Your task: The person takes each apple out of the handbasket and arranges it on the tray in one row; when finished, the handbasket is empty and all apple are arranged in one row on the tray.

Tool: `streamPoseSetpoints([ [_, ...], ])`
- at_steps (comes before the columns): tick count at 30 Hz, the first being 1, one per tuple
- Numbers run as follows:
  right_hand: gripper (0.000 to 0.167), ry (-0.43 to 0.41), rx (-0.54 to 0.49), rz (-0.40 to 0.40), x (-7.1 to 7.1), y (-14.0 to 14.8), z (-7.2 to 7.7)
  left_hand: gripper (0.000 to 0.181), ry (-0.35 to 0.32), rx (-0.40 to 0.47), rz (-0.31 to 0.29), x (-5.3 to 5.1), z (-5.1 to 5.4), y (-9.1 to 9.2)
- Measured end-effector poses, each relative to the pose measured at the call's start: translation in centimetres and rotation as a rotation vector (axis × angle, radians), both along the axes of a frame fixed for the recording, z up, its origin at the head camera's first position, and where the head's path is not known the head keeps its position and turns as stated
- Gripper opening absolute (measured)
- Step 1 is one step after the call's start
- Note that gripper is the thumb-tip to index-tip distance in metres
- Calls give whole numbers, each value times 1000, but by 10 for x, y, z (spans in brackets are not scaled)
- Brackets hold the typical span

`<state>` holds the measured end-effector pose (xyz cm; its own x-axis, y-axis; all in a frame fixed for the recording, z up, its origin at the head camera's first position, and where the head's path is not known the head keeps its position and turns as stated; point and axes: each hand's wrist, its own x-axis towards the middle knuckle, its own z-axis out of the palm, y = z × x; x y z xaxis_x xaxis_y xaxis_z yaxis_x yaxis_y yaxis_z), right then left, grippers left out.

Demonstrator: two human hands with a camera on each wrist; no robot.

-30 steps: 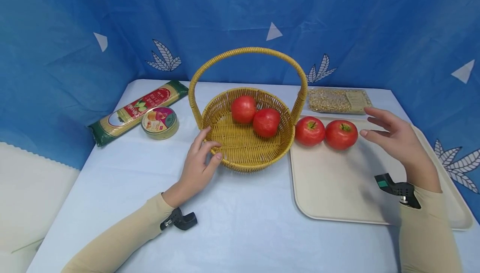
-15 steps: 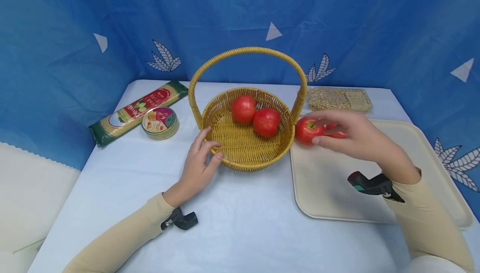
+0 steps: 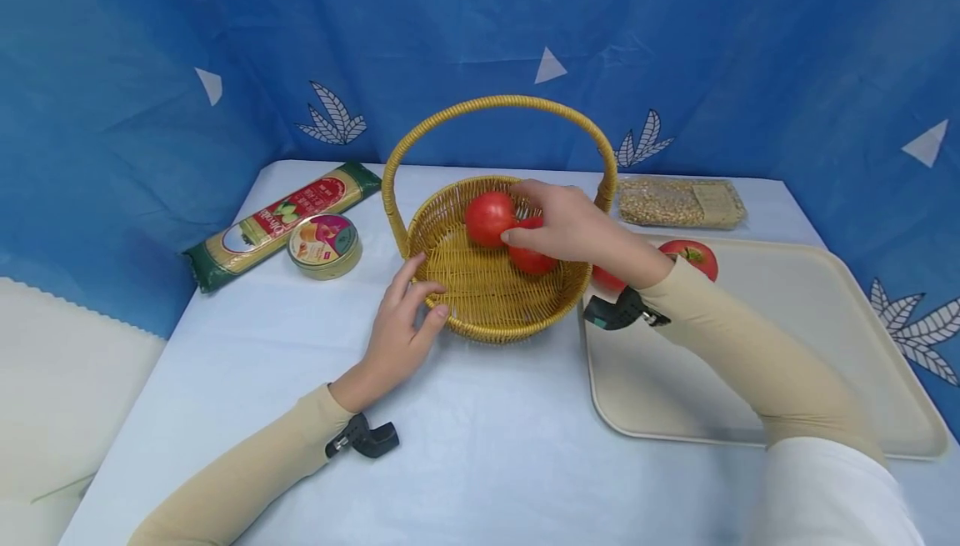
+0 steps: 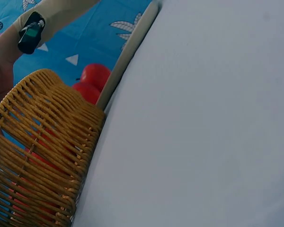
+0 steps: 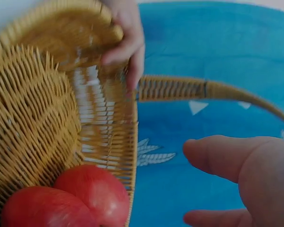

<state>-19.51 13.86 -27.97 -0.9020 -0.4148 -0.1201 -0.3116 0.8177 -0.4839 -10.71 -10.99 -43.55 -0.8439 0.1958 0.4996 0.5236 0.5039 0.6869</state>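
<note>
A yellow wicker basket (image 3: 487,313) with a tall arched handle stands mid-table. Two red apples, one left (image 3: 490,218) and one right (image 3: 531,258), lie side by side inside it. My left hand (image 3: 397,329) holds the basket's near-left rim, one finger reaching inside, as the right wrist view also shows. Over the basket's right side hovers my right hand (image 3: 566,221), partly covering the right apple. The right wrist view shows its thumb and a finger apart, with nothing between them. Whether it touches the apple, I cannot tell.
Right of the basket lies a beige tray (image 3: 675,388) bearing two more red apples (image 3: 690,256), partly hidden by my right arm. Behind it is a clear pack of grains (image 3: 678,202). A spaghetti pack (image 3: 281,225) and a round tin (image 3: 324,246) lie at left.
My right hand has swept left from beside the tray's apples, past them, to above the basket. My left hand keeps its place on the rim, and the apples lie as before.
</note>
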Motion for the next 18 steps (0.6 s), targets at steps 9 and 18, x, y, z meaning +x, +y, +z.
streamPoseSetpoints([
  [9, 73, -268, -8, -116, -31, -31, -9, 48, 0, -2, 2, -1, 1, -2],
  [18, 56, -414, 58, -142, -52, -39, -18, 48, -14, -7, 0, 0, -1, -1],
])
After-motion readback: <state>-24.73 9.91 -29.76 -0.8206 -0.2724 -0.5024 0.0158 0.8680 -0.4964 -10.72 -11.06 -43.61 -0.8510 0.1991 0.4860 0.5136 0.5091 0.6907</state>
